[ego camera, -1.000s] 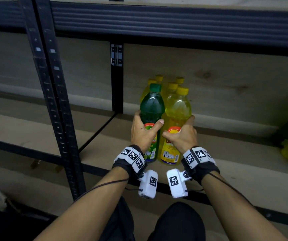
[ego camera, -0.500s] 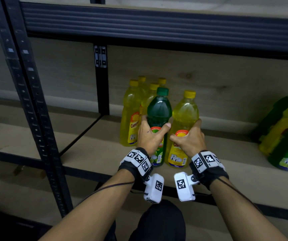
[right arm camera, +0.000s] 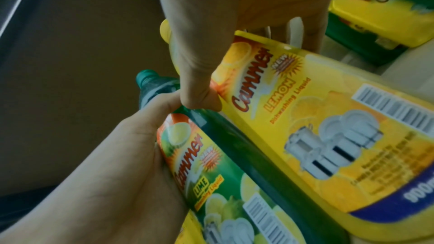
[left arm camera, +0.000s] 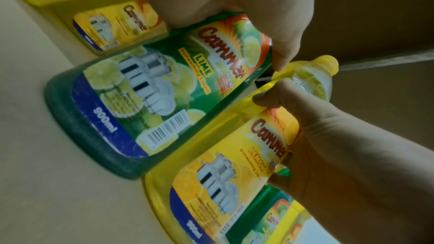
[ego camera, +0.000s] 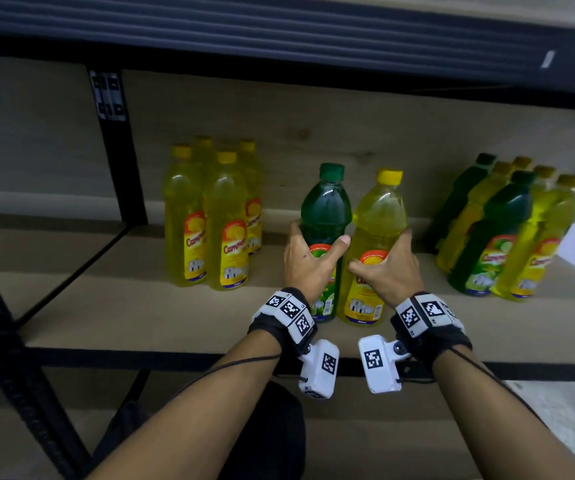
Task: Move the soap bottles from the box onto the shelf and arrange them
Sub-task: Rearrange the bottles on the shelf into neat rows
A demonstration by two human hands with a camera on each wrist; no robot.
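A green lime soap bottle (ego camera: pixel 326 216) and a yellow lemon soap bottle (ego camera: pixel 378 220) stand upright side by side on the wooden shelf (ego camera: pixel 140 306). My left hand (ego camera: pixel 308 259) grips the green bottle (left arm camera: pixel 150 103) around its middle. My right hand (ego camera: pixel 388 268) grips the yellow bottle (right arm camera: pixel 328 136) the same way, and my two thumbs nearly meet between the bottles. In the right wrist view the green bottle (right arm camera: pixel 223 173) lies against the yellow one.
Several yellow bottles (ego camera: pixel 210 216) stand grouped to the left, against the back panel. A mixed group of green and yellow bottles (ego camera: pixel 508 230) stands at the right. A black upright post (ego camera: pixel 116 140) divides the shelf bays. An upper shelf beam (ego camera: pixel 279 32) hangs overhead.
Both hands have slid the green and yellow bottles to the right, away from the yellow group. A gap has opened between that group and the held pair.
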